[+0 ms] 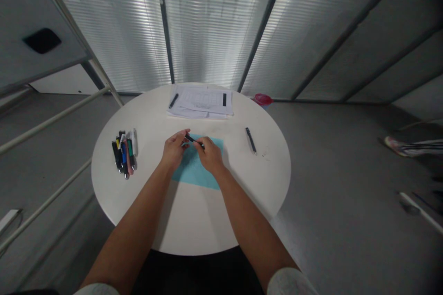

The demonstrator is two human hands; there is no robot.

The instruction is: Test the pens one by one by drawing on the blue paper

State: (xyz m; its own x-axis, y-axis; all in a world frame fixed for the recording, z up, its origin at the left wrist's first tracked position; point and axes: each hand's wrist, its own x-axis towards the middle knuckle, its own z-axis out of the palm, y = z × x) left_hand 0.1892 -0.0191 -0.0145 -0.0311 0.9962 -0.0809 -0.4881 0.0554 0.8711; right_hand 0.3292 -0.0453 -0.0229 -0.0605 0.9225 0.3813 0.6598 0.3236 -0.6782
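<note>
Blue sheet (194, 173): my reference for places; lies flat on the round white table (194, 235), in front of the person.
Black pen (191, 138): in both hands, over the far part of the blue sheet, slanting from far left to near right; its ends are partly covered by fingers.
Left hand (173, 151): at the blue sheet's left edge, fingertips closed on the pen's far end, other fingers loosely curled.
Right hand (209, 156): over the blue sheet, thumb and fingers pinched on the pen's near end, no visible gap.
Pen bunch (125, 153): well left of the blue sheet, mixed colours, lying packed together on the tabletop.
Loose pen (251, 141): right of the blue sheet, apart from it, dark, lying at a slant.
Printed papers (204, 101): beyond the blue sheet, stacked unevenly, with a dark pen (173, 100) on their left side.
Red object (263, 99): past the table's edge, beyond and right of the blue sheet; can't tell what it is.
</note>
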